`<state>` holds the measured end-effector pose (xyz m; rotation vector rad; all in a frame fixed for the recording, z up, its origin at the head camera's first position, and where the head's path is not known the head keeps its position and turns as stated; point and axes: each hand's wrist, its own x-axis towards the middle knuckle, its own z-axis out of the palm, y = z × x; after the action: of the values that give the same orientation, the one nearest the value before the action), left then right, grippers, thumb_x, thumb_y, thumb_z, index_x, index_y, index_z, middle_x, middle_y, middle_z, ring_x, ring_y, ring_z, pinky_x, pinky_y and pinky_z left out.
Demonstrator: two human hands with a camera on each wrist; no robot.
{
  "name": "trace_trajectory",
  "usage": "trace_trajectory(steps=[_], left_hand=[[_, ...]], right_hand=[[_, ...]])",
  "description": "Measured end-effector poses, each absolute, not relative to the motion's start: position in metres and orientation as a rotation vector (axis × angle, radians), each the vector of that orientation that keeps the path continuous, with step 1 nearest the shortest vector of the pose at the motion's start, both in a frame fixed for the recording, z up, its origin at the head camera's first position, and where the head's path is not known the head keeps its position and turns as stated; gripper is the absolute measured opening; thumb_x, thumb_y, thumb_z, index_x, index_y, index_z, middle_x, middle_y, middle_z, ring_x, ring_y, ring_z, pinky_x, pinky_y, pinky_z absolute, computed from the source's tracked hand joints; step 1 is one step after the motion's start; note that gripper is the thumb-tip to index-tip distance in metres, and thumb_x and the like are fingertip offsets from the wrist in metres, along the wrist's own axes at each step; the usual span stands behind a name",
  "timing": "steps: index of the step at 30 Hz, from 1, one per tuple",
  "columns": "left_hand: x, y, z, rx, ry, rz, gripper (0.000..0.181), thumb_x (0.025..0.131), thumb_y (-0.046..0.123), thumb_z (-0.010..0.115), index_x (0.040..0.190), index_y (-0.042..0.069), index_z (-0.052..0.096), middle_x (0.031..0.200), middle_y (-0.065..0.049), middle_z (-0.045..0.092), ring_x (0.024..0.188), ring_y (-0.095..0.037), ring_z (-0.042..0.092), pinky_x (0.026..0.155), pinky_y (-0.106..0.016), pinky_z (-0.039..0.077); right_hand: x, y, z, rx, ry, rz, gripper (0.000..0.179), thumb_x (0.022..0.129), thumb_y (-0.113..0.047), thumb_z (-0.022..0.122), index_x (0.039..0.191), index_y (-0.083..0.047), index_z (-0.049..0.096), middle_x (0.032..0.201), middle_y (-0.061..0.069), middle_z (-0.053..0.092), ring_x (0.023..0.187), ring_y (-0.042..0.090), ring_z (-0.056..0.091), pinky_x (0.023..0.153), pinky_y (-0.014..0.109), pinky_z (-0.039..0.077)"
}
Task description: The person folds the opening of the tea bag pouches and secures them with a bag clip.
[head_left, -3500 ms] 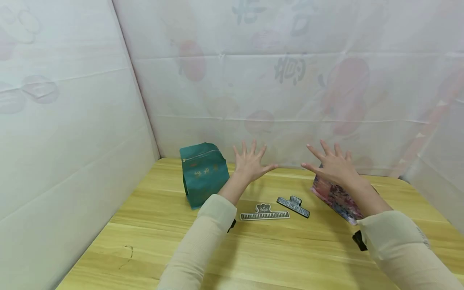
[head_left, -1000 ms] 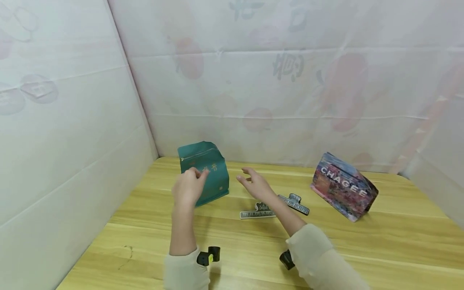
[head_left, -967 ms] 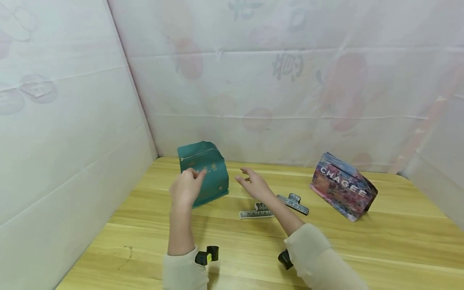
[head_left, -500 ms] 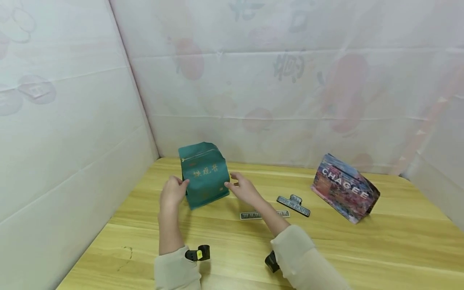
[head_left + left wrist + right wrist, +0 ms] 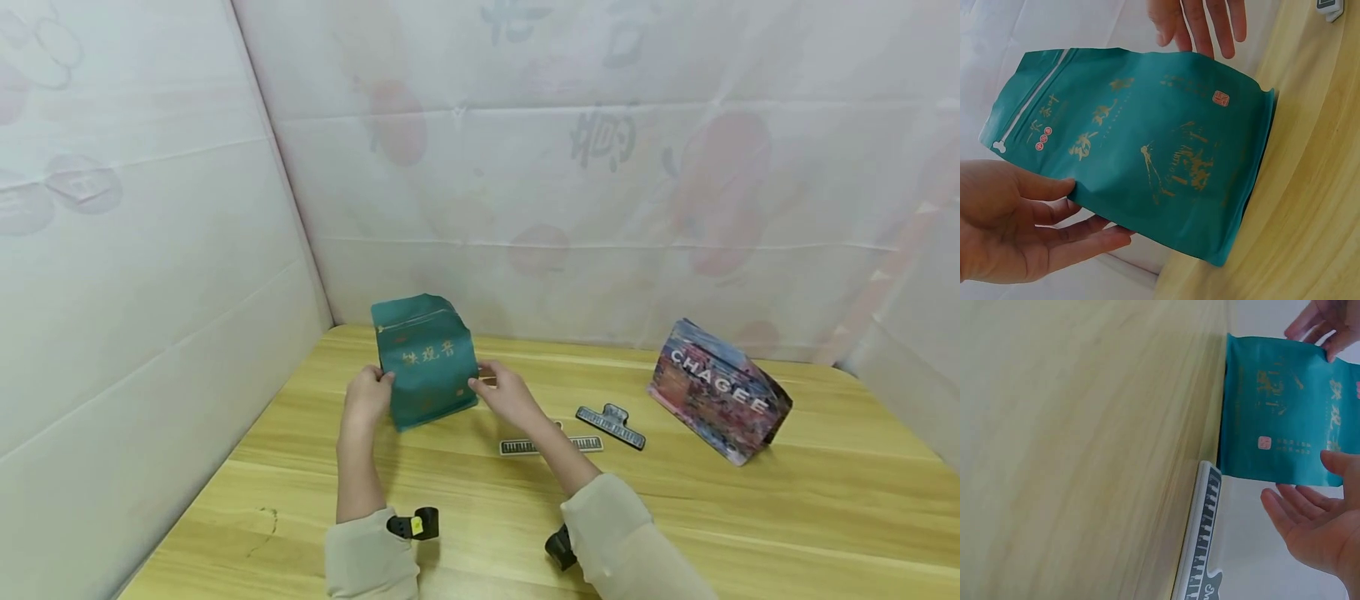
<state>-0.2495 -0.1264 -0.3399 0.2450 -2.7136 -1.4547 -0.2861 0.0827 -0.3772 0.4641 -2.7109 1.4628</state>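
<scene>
A green tea pouch (image 5: 431, 367) with gold characters stands on the table at the left in the head view, a zip strip across its upper part. My left hand (image 5: 367, 398) is at its left side. In the left wrist view the left thumb touches the pouch's edge, and the loosely bent fingers lie along its side. Opposite, my right hand (image 5: 512, 400) is at the right side. Its thumb overlaps the front in the right wrist view, while its fingers (image 5: 1282, 512) lie alongside the edge; whether they touch is unclear.
Under my right forearm lies a white-edged piano-key clip (image 5: 517, 447), partly covered. A black-edged clip (image 5: 613, 427) lies right of it. Farther right a colourful CHAGEE bag (image 5: 716, 392) rests on the wooden table (image 5: 675, 533). Cloth walls (image 5: 570, 183) stand behind and at the sides.
Both hands were spread over the table; they came together and down toward the green pouch. Over the last half second they have moved in slightly at its sides. The pouch stays in place.
</scene>
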Motion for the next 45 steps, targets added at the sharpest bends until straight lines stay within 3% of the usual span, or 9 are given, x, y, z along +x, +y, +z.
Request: trace_trajectory(steps=[4,6,11,20,38,45], left_hand=[[-0.251,-0.128,-0.342,0.256,-2.686,-1.502,0.029,0.100,0.014,0.038,0.111,-0.011,0.048,0.094,-0.020,0.052,0.082,-0.029,0.050,0.069,-0.038,0.042],[-0.252,-0.128,-0.344,0.255,-2.671,-1.519,0.029,0.100,0.014,0.038,0.111,-0.010,0.048,0.093,-0.020,0.052,0.082,-0.029,0.050,0.069,-0.038,0.042],[-0.253,-0.132,-0.349,0.232,-2.635,-1.598,0.033,0.100,0.017,0.038,0.115,-0.011,0.047,0.108,-0.025,0.050,0.099,-0.037,0.048,0.080,-0.046,0.041],[-0.258,-0.139,-0.362,0.212,-2.413,-1.945,0.035,0.100,0.018,0.040,0.116,-0.013,0.043,0.110,-0.024,0.045,0.105,-0.037,0.046,0.092,-0.045,0.039],[-0.266,-0.143,-0.360,0.205,-2.435,-1.950,0.030,0.100,0.016,0.039,0.114,-0.010,0.043,0.107,-0.020,0.044,0.101,-0.033,0.046,0.092,-0.045,0.039],[-0.267,-0.143,-0.357,0.196,-2.453,-1.948,0.029,0.101,0.015,0.038,0.113,-0.010,0.043,0.107,-0.020,0.042,0.100,-0.032,0.044,0.092,-0.045,0.039]], right_hand=[[-0.285,0.083,-0.375,0.402,-2.700,1.512,0.040,0.094,-0.019,0.054,0.127,0.002,0.048,0.118,0.016,0.055,0.110,0.032,0.052,0.085,0.042,0.045],[-0.284,0.083,-0.375,0.373,-2.691,1.536,0.037,0.093,-0.018,0.055,0.125,0.001,0.049,0.117,0.015,0.055,0.109,0.032,0.052,0.085,0.042,0.045],[-0.283,0.085,-0.377,0.341,-2.668,1.558,0.034,0.092,-0.015,0.057,0.121,0.001,0.052,0.112,0.013,0.057,0.106,0.033,0.054,0.082,0.042,0.046],[-0.281,0.082,-0.381,0.322,-2.625,1.605,0.031,0.088,-0.010,0.061,0.116,0.002,0.052,0.105,0.013,0.057,0.099,0.032,0.056,0.081,0.042,0.046],[-0.286,0.080,-0.388,0.310,-2.487,1.630,0.010,0.088,-0.007,0.061,0.096,0.000,0.060,0.088,0.007,0.058,0.080,0.021,0.057,0.069,0.033,0.048],[-0.288,0.082,-0.390,0.329,-2.459,1.746,0.008,0.089,-0.001,0.059,0.095,0.003,0.058,0.086,0.010,0.055,0.079,0.024,0.057,0.074,0.041,0.050]])
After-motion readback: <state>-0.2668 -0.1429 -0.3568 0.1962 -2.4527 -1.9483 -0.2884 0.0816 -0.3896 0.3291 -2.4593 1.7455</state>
